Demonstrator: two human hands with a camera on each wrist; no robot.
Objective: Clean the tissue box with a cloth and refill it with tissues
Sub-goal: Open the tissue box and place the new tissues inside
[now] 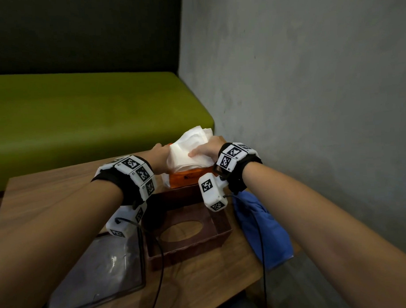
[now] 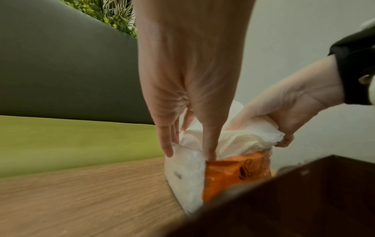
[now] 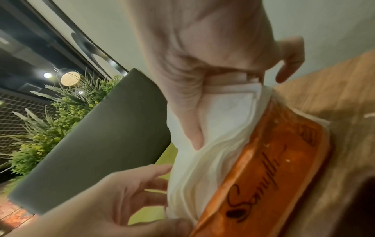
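Status: refill stage, tissues not yet in the box.

Box [image 1: 219,231] lies on the table [image 1: 48,182] just in front of me, dark brown, open side up, oval slot visible through its floor; nothing inside it. A second dark brown part stands between it and the pack; partly hidden, I cannot tell how it belongs. Cloth [image 1: 262,227] is set down beside the box on my right, touching neither hand, so I judge wiping finished, though the pictures cannot prove the box is clean.

Pack [image 1: 189,177], orange wrapper, sits at the far table edge beyond the box. Its top is open and the tissues [image 1: 190,149] bulge out of it.

Left hand [image 2: 182,96]: fingers straight and pointing down, tips pressing the wrapper's end to hold it.

Right hand [image 1: 208,149]: fingers curled round the tissue stack, thumb on top, gripping it at the wrapper's mouth.

Remaining, as I judge: draw the stack free of the wrapper, lay it in the box, feed one sheet through the slot, close up.
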